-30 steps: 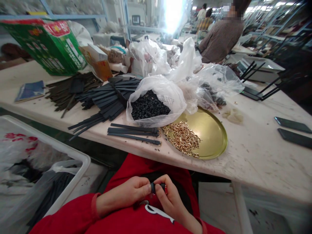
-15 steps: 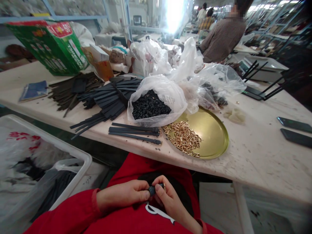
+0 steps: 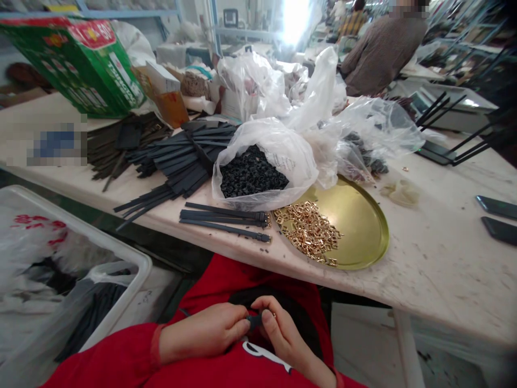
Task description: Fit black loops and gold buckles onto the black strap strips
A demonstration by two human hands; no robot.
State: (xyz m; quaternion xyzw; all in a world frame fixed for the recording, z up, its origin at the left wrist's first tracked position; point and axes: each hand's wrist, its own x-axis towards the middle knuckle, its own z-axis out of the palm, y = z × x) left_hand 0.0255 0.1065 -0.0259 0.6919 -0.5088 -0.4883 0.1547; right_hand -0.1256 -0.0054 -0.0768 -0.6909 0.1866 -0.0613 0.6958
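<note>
Over my lap, my left hand [image 3: 218,326] is closed on a dark strap [image 3: 253,321], pinching it between thumb and fingers. My right hand [image 3: 278,328] grips the same strap near its end, where a bit of gold metal shows by the fingertips. Most of the strap is hidden by my hands. On the table edge in front lie several finished-looking dark straps [image 3: 222,216] with gold buckles at their right ends. To their right, small gold buckles [image 3: 313,231] are heaped on a round gold tray [image 3: 363,226]. Behind stands a plastic bag [image 3: 299,156] of small black loops [image 3: 252,172].
Piles of dark straps [image 3: 177,159] lie at the left, beside a green box [image 3: 81,70]. Clear plastic bags [image 3: 379,124] crowd the table's back. Two phones [image 3: 498,207] rest at the right. A white bin [image 3: 141,264] stands at my left. A person [image 3: 379,54] sits beyond.
The view has shifted slightly, so the table things sit a little further right. Both hands still hold the strap; my right fingers have moved a little along its buckle end.
</note>
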